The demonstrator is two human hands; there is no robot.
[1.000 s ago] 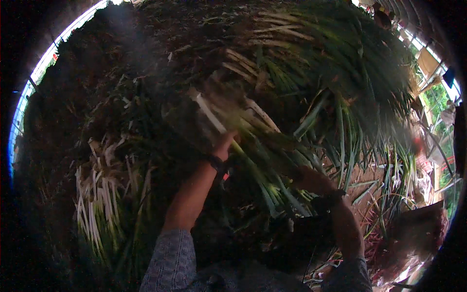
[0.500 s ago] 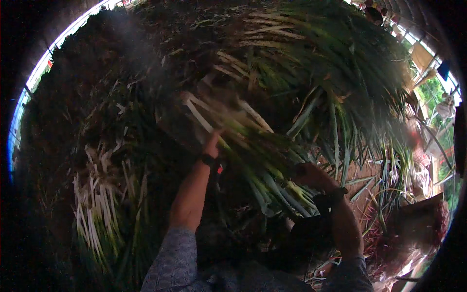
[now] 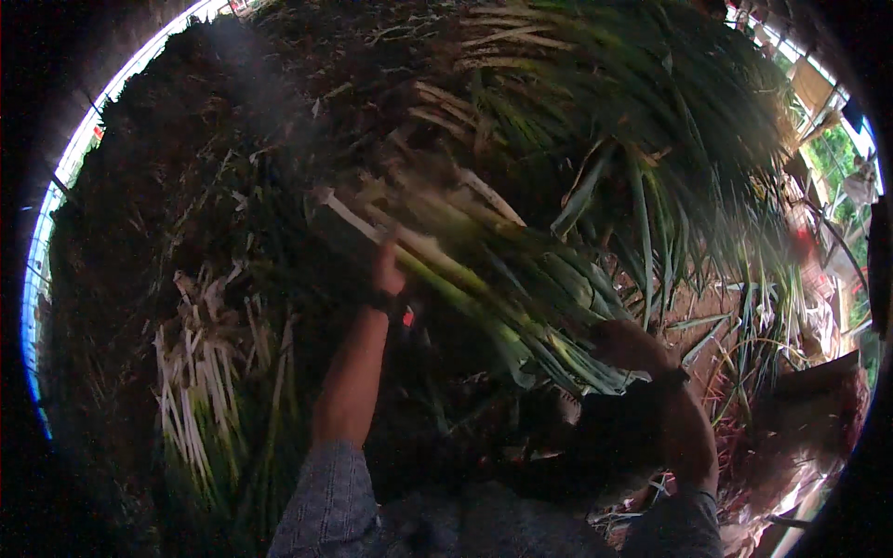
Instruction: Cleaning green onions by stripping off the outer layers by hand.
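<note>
A bunch of long green onions [image 3: 465,288] lies slantwise in front of me, white root ends at the upper left and green leaves at the lower right. My left hand [image 3: 389,268], with a dark band on its wrist, is closed on the pale stalks below the root end. At the leafy end, my right hand [image 3: 633,346] is curled against the leaves; its fingers are dark and partly hidden. Just beyond the bunch rests a separate pale stalk [image 3: 493,197], blurred along its lower side.
A smaller pile of white-stemmed onions [image 3: 191,400] lies at the left. A big heap of leafy onions [image 3: 642,102] fills the far right, and dark trimmings [image 3: 167,186] cover the far left. A reddish netted sack [image 3: 791,437] stands at the lower right.
The bunch and its white root end have shifted left and slightly down. My left hand has moved a little up and left, my right hand to the right along the leaves.
</note>
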